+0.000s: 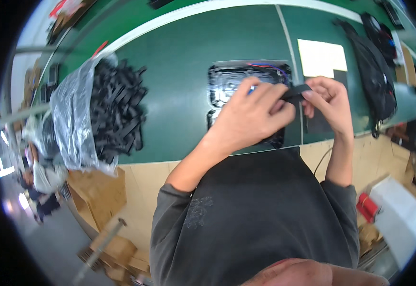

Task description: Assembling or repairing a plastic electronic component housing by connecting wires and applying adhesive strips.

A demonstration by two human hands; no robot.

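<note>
Both my hands meet over the green table, pinching one small flat black strip [296,90] between them. My left hand [253,112] grips its left end with thumb and fingers. My right hand [329,102] holds the right end. Under the hands lies a black moulded housing [227,81] with red and blue wires along its top edge; my left hand hides much of it.
A heap of black strips [117,107] spills from a clear plastic bag [74,119] at the left of the green table [179,52]. A white sheet [321,57] and a black bag [372,71] lie at the right. Cardboard boxes [100,190] stand below the table edge.
</note>
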